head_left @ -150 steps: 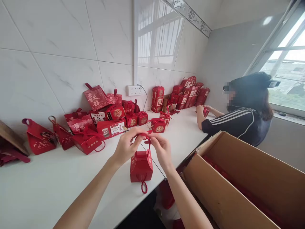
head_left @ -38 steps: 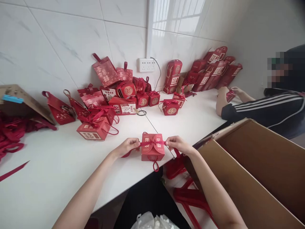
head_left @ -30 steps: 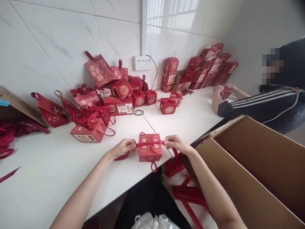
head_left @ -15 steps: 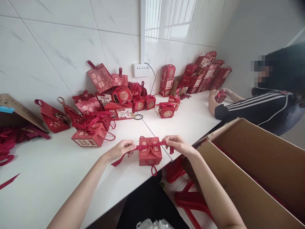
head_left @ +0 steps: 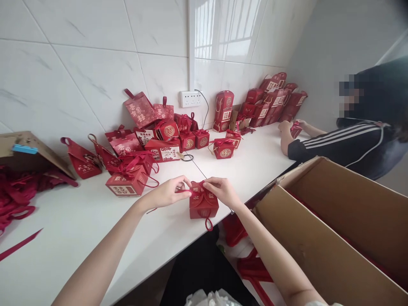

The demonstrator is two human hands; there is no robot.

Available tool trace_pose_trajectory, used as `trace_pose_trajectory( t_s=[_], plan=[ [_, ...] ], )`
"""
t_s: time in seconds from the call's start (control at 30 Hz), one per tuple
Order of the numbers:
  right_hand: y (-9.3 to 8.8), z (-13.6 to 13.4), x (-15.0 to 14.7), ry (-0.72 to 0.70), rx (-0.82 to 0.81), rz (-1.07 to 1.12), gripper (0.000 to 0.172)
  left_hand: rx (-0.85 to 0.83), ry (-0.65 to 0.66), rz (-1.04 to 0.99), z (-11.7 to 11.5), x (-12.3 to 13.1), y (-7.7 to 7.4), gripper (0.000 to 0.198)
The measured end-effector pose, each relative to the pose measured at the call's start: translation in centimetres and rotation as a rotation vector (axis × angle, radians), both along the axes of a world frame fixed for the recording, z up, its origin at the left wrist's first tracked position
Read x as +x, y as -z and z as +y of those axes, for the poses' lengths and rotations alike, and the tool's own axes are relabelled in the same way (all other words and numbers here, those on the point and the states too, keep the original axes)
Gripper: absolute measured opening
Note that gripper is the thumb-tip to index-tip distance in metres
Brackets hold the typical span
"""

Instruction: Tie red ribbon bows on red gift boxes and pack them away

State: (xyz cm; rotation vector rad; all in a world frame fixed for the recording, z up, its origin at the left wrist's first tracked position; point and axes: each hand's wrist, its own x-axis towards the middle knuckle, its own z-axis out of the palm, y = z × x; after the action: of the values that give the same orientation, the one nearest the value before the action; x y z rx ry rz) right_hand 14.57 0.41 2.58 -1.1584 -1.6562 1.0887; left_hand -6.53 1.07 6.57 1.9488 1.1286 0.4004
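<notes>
A small red gift box [head_left: 204,208] stands on the white table near its front edge, with a twisted cord loop [head_left: 208,224] hanging down its front. A dark red ribbon [head_left: 201,187] crosses the box's top. At the left of the lid, my left hand [head_left: 174,192] pinches the ribbon between thumb and fingers. On the other side, my right hand [head_left: 221,191] is closed on the ribbon close to the lid's middle. The exact crossing of the ribbon is partly hidden by my fingers.
Finished-looking red boxes [head_left: 126,180] and several others line the wall. Loose ribbons [head_left: 15,195] lie at the left by an open carton [head_left: 35,146]. A large cardboard box [head_left: 318,225] is at my right. Beyond it, another person's hands [head_left: 287,127] hold a small red box.
My hands have come inward from the outstretched ribbon ends to the middle of the lid. The view has shifted slightly, and the ribbon is no longer pulled out straight.
</notes>
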Motion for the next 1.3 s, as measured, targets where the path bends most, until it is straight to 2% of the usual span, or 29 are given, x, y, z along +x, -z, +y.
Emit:
trace_pose_trajectory(
  t_s=[0.13, 0.3, 0.4, 0.6, 0.67, 0.73, 0.87, 1.03, 1.13, 1.2, 1.3],
  plan=[
    [0.3, -0.2, -0.2, -0.03, 0.063, -0.032, 0.021, 0.101, 0.021, 0.157, -0.3, 0.3, -0.6, 0.029],
    [0.8, -0.2, -0.2, -0.017, 0.13, -0.082, 0.022, 0.198, 0.079, 0.161, -0.9, 1.1, -1.3, 0.02],
    [0.9, -0.2, -0.3, 0.007, 0.143, -0.095, 0.021, 0.241, 0.088, 0.242, -0.8, 1.5, -1.7, 0.019],
    [1.3, -0.2, -0.6, 0.046, 0.072, 0.041, 0.01, 0.353, 0.106, 0.266, -0.4, 1.9, -2.3, 0.028],
    [1.4, -0.2, -0.7, 0.066, 0.05, 0.09, 0.014, 0.378, 0.135, 0.26, -0.4, 2.1, -2.6, 0.029],
    [1.3, -0.1, -0.8, 0.064, 0.027, 0.094, 0.017, 0.379, 0.178, 0.275, -0.2, 2.4, -2.9, 0.027],
    [0.9, -0.3, -0.8, 0.011, 0.05, 0.039, 0.01, 0.388, 0.251, 0.322, 0.6, 3.2, -3.3, 0.021],
    [0.8, -0.4, -0.7, 0.031, 0.09, -0.076, 0.009, 0.411, 0.304, 0.23, 2.6, 3.9, -2.8, 0.018],
    [1.2, -0.3, -0.8, 0.026, 0.075, -0.066, 0.008, 0.317, 0.315, 0.141, 3.5, 4.0, -2.2, 0.014],
    [1.6, -0.2, -0.8, 0.028, 0.036, 0.008, 0.006, 0.247, 0.257, 0.076, 3.9, 4.0, -1.5, 0.011],
    [2.2, -0.1, -1.0, 0.048, -0.03, 0.185, 0.027, 0.166, 0.143, -0.049, 4.4, 3.9, -0.1, 0.015]
  ],
)
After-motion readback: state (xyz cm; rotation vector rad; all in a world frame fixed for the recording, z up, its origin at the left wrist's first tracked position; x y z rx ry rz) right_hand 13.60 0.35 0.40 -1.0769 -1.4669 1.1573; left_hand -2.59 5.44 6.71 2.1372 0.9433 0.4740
